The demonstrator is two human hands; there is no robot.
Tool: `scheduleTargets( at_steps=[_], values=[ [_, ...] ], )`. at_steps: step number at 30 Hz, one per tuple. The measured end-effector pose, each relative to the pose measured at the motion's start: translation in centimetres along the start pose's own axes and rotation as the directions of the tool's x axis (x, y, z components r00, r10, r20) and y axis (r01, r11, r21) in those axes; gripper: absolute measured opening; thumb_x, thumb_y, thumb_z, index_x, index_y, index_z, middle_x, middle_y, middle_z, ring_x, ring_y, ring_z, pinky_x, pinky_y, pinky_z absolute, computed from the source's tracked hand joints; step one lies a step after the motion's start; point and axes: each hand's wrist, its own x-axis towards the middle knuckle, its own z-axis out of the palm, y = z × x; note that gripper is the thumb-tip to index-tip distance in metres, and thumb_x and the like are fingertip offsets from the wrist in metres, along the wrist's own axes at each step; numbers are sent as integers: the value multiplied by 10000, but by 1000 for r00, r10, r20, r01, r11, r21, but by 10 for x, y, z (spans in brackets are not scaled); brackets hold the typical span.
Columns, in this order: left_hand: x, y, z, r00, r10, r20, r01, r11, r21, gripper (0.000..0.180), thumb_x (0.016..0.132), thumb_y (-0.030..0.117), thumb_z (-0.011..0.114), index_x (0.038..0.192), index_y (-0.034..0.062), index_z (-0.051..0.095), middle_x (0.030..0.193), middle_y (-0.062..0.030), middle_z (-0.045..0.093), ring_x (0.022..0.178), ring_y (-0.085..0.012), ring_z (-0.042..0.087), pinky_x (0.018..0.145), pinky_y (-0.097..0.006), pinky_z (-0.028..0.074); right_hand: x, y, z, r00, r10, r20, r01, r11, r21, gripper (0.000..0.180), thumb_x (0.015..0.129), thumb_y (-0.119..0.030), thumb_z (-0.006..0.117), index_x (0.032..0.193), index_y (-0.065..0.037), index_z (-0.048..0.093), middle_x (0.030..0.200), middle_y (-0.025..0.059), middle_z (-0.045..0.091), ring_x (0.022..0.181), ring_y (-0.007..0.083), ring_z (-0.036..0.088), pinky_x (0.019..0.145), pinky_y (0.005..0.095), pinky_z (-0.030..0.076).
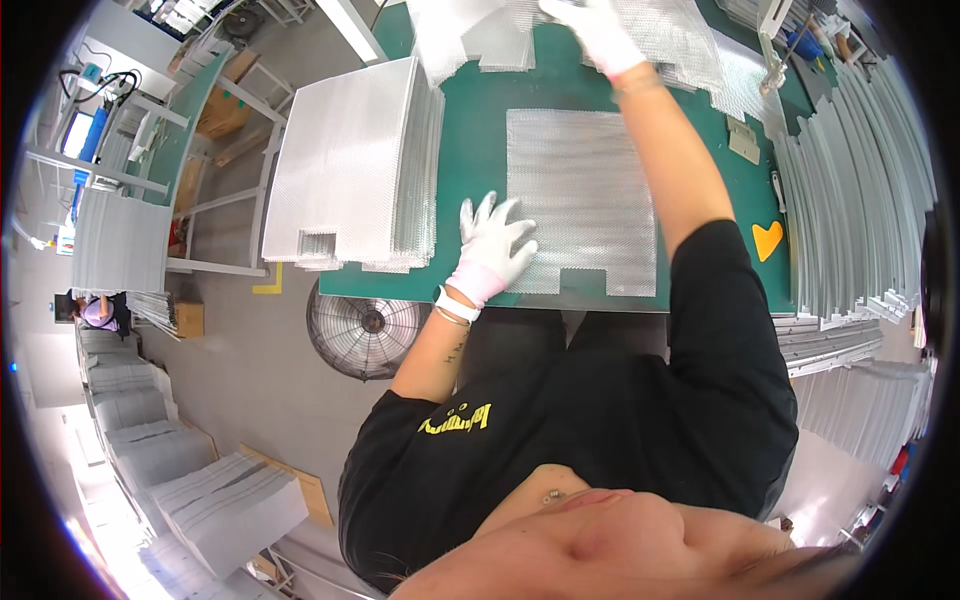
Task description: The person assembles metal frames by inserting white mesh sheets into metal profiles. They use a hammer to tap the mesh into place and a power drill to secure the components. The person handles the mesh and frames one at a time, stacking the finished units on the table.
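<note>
A silvery mesh sheet (pixel 585 205) with a notch in its near edge lies flat on the green-topped table (pixel 470 120) before me. My left hand (pixel 493 250), in a white glove, rests at the sheet's left edge. Its fingers are spread, some over the green top and some on the mesh; it grips nothing. Stretched to the far side, my gloved right hand (pixel 600 38) is beside more mesh sheets (pixel 670 40). A digit points out to the left, while the picture's upper edge cuts off part of the hand. No sheet is visibly held in it.
A tall stack of mesh sheets (pixel 340 165) stands left of the flat sheet. On the right are a yellow heart-shaped piece (pixel 767 241), a small beige plate (pixel 743 140) and a long row of stacked panels (pixel 850 200). A round floor fan (pixel 370 325) sits below the table's left edge.
</note>
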Motion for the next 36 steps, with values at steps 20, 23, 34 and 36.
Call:
scheduleTargets(
  at_steps=[20, 23, 34, 36],
  values=[
    [-26, 46, -13, 935, -234, -268, 156, 947, -281, 467, 888, 68, 634, 1348, 38, 555, 1030, -139, 605, 842, -317, 629, 768, -376, 539, -355, -85, 25, 922, 163, -352, -388, 425, -818, 394, 863, -134, 685, 1238, -19, 654, 990, 161, 680, 882, 310, 659, 828, 356, 527],
    [-24, 39, 1, 943, -191, -272, 129, 965, -228, 463, 890, 91, 641, 1343, 40, 558, 1056, -157, 608, 886, -340, 643, 776, -401, 547, -360, -82, 24, 890, 244, -386, -453, 368, -812, 403, 859, -108, 691, 1246, -4, 644, 1059, 178, 688, 976, 319, 667, 889, 356, 519],
    [-20, 30, 17, 962, -192, -196, 172, 978, -114, 449, 898, 140, 642, 1336, 68, 573, 1114, -168, 607, 907, -347, 657, 794, -409, 553, -370, -57, 15, 905, 250, -343, -384, 137, -913, 409, 871, -240, 692, 1253, -106, 635, 905, 115, 616, 857, 312, 634, 766, 409, 517],
    [-19, 31, 13, 964, -203, -172, 184, 976, -118, 449, 898, 145, 643, 1336, 73, 576, 1134, -179, 599, 919, -352, 656, 804, -409, 552, -367, -60, 15, 880, 312, -357, -403, 95, -910, 435, 866, -238, 697, 1279, -122, 625, 932, 123, 624, 871, 319, 634, 777, 406, 521]
  ],
)
